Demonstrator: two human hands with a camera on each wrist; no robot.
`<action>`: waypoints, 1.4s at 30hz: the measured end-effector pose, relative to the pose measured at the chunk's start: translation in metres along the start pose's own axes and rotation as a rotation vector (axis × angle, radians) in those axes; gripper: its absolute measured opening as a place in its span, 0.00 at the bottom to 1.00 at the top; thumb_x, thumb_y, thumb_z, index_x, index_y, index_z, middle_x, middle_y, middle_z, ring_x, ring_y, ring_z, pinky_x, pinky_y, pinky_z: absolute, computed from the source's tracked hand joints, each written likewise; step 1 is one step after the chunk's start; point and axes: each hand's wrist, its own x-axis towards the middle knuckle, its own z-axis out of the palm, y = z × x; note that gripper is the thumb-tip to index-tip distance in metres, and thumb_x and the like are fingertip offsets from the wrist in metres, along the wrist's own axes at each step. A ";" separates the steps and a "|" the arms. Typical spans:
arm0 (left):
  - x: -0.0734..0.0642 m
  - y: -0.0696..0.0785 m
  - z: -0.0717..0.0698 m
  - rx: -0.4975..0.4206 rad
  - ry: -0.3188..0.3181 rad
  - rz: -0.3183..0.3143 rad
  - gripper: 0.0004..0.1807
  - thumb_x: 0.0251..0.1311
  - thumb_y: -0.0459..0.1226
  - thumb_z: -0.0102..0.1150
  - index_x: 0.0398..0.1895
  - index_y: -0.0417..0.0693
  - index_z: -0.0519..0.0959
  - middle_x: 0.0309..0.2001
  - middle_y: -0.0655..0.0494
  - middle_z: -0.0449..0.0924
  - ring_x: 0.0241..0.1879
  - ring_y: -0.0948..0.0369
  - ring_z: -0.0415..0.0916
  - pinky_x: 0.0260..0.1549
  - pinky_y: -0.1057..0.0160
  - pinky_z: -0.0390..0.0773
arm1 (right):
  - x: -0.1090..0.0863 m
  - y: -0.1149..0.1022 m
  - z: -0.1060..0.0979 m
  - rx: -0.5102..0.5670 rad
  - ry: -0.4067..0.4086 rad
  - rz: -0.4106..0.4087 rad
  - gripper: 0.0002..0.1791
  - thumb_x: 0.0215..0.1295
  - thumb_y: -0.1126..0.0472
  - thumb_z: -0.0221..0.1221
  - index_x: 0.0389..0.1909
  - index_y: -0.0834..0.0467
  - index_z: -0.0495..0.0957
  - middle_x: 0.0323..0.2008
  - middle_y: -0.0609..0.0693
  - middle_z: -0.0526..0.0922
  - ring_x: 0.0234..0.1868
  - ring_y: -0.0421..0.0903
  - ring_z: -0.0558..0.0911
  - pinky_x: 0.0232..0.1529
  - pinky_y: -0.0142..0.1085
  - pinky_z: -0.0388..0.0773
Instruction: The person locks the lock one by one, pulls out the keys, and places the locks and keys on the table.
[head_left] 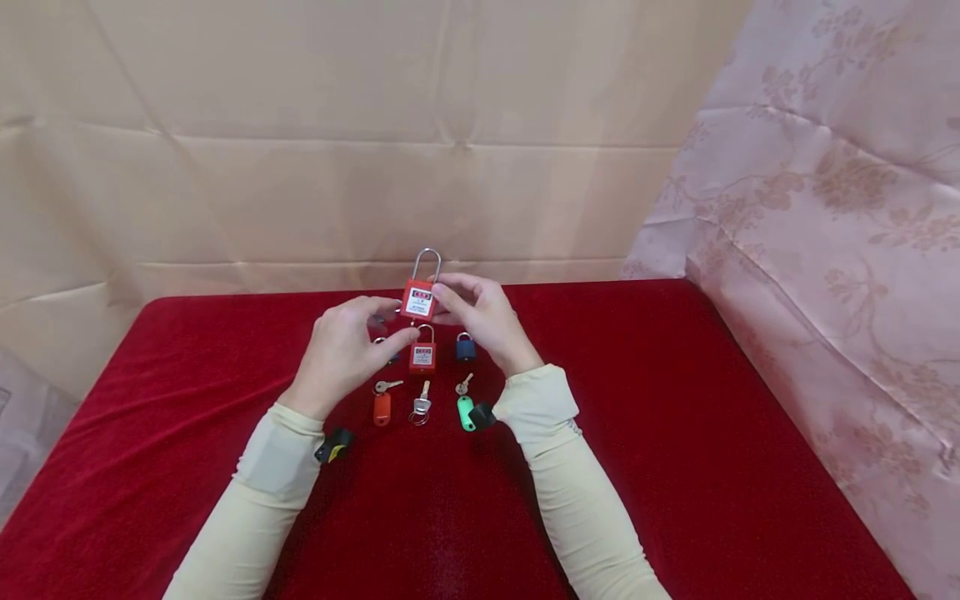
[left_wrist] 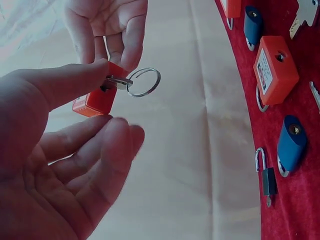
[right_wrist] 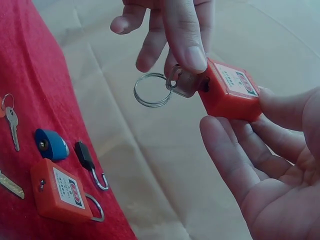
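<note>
Above the table, my right hand (head_left: 480, 312) holds a red padlock (head_left: 418, 300) by its side, thumb on its white label. Its steel shackle points up. A flat key (right_wrist: 185, 82) on a split ring (left_wrist: 144, 82) sits in the keyhole underneath. My left hand (head_left: 348, 350) reaches in from the left. Its thumb lies against the key and padlock base; the other fingers curve loosely below and behind, with a gap beneath the key in the left wrist view. Behind the hands, a second red padlock (head_left: 423, 357) lies on the table.
Blue padlocks (head_left: 466, 347) lie either side of the second red one. A dark piece with a hooked shackle (left_wrist: 269, 182) lies beside the left one. Nearer are a key with an orange tag (head_left: 382, 408), a ringed key (head_left: 422, 404) and a green-tagged key (head_left: 466, 412) on red cloth (head_left: 637, 458).
</note>
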 end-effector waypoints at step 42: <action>0.004 -0.010 0.004 -0.249 -0.266 -0.094 0.08 0.71 0.38 0.60 0.46 0.45 0.82 0.34 0.53 0.85 0.29 0.58 0.81 0.32 0.60 0.82 | -0.003 -0.007 -0.001 -0.087 -0.025 -0.097 0.22 0.74 0.65 0.58 0.65 0.67 0.73 0.59 0.56 0.79 0.48 0.52 0.85 0.54 0.44 0.81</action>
